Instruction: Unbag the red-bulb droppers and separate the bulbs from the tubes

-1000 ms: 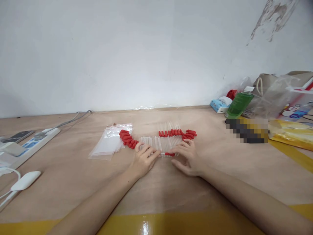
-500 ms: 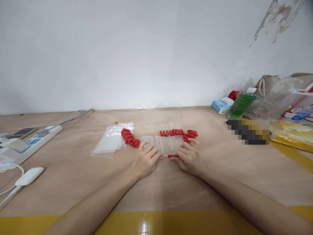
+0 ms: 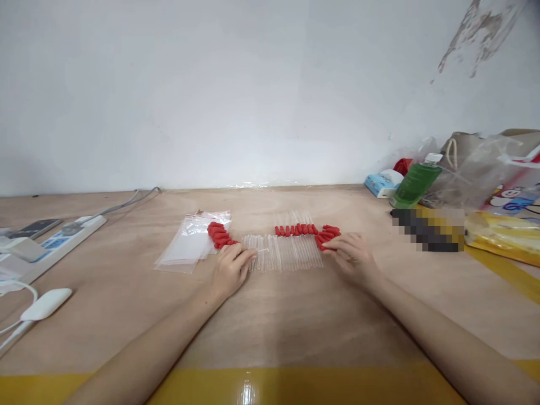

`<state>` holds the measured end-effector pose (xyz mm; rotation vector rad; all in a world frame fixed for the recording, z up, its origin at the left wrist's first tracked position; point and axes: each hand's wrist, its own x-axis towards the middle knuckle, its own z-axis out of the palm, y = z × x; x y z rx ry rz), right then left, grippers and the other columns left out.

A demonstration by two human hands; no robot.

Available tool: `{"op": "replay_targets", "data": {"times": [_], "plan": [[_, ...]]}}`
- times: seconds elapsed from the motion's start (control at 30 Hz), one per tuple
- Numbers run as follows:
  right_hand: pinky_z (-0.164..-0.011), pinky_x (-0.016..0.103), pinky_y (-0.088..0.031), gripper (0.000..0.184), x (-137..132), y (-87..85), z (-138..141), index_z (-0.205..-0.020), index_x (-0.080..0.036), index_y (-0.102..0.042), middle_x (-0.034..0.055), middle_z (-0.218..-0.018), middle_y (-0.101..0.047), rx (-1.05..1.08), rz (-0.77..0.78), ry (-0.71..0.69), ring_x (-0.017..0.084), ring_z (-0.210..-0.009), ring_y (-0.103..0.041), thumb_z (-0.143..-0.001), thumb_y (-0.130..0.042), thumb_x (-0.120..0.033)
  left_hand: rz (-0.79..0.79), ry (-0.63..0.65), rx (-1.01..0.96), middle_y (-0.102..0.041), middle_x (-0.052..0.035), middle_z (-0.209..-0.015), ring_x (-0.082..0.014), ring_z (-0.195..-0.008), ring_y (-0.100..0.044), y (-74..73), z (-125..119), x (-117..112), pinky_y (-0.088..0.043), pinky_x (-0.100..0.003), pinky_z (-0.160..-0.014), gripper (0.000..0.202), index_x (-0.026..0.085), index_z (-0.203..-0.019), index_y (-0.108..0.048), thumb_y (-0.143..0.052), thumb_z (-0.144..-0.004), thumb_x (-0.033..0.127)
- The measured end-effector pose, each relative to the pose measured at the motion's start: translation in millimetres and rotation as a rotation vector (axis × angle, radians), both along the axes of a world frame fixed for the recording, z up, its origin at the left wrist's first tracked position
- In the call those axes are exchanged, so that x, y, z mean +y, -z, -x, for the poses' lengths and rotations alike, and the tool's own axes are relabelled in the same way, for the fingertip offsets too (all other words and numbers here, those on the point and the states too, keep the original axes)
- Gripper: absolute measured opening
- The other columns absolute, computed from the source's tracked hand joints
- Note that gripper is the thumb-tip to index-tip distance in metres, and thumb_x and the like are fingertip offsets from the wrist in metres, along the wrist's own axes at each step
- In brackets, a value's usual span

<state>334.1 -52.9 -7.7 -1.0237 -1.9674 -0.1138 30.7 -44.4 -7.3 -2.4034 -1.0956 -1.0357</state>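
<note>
My left hand is closed in a pinch on a clear dropper tube, whose bare end points right. The hand hides its other end. Below it, a row of clear dropper tubes lies side by side on the table. My right hand has its fingertips pinched at the red rubber bulbs right of the row; the held bulb is mostly hidden. More red bulbs lie in a heap beside my left hand. Behind the row, several tubes fitted with red bulbs are lined up.
Clear zip bags lie left of the heap. A power strip and a white adapter with cable are at far left. On the right stand a green bottle, a tissue pack and plastic bags.
My hands have moved apart from the middle, where they met at a tube and a red bulb. The left went left and up, the right moved right to the bulbs.
</note>
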Motion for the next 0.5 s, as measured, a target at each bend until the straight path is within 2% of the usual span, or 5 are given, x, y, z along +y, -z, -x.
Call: {"op": "replay_targets", "data": {"times": [0.07, 0.13, 0.23, 0.33, 0.5], "plan": [[-0.075, 0.034, -0.042, 0.016, 11, -2.8, -9, -0.09, -0.024, -0.064, 0.0055, -0.086, -0.06, 0.153, 0.022, 0.029, 0.017, -0.081, -0.055, -0.082, -0.051, -0.03, 0.048, 0.014, -0.072, -0.054, -0.0047, -0.082, -0.0141, -0.074, -0.052, 2.2, 1, 4, -0.044, -0.027, -0.068, 0.026, 0.02, -0.103, -0.059, -0.04, -0.085, 0.015], [-0.073, 0.033, -0.044, 0.02, 23, -4.6, -15, -0.092, -0.022, -0.064, 0.007, -0.087, -0.058, 0.266, 0.035, 0.12, 0.018, -0.083, -0.055, -0.082, -0.05, -0.031, 0.078, 0.006, -0.113, -0.052, -0.0064, -0.09, -0.0142, -0.08, -0.053, 4.2, -3, 9, -0.046, -0.026, -0.07, 0.035, 0.019, -0.114, -0.053, -0.037, -0.085, 0.012], [-0.064, 0.031, -0.045, 0.026, 37, -5.7, -23, -0.095, -0.017, -0.064, 0.0072, -0.083, -0.057, 0.32, 0.111, 0.231, 0.016, -0.074, -0.055, -0.08, -0.049, -0.032, 0.08, -0.022, -0.113, -0.049, -0.0071, -0.092, -0.0142, -0.079, -0.052, 7.5, -11, 16, -0.047, -0.026, -0.069, 0.042, 0.017, -0.122, -0.047, -0.036, -0.082, 0.01], [-0.06, 0.03, -0.042, 0.025, 41, -5.8, -25, -0.091, -0.017, -0.063, 0.0053, -0.079, -0.061, 0.245, 0.158, 0.26, 0.015, -0.066, -0.054, -0.076, -0.053, -0.034, 0.055, -0.015, -0.093, -0.051, -0.0062, -0.086, -0.0146, -0.077, -0.052, 9.3, -16, 22, -0.047, -0.026, -0.067, 0.037, 0.016, -0.116, -0.051, -0.037, -0.082, 0.01], [-0.073, 0.034, -0.031, 0.014, 32, -3.9, -16, -0.075, -0.022, -0.063, 0.0005, -0.076, -0.065, -0.051, 0.111, 0.299, 0.018, -0.076, -0.054, -0.074, -0.056, -0.035, 0.113, -0.004, -0.098, -0.057, -0.0058, -0.084, -0.015, -0.076, -0.056, 6.0, -22, 19, -0.048, -0.027, -0.069, 0.021, 0.015, -0.093, -0.056, -0.038, -0.083, 0.011]]}}
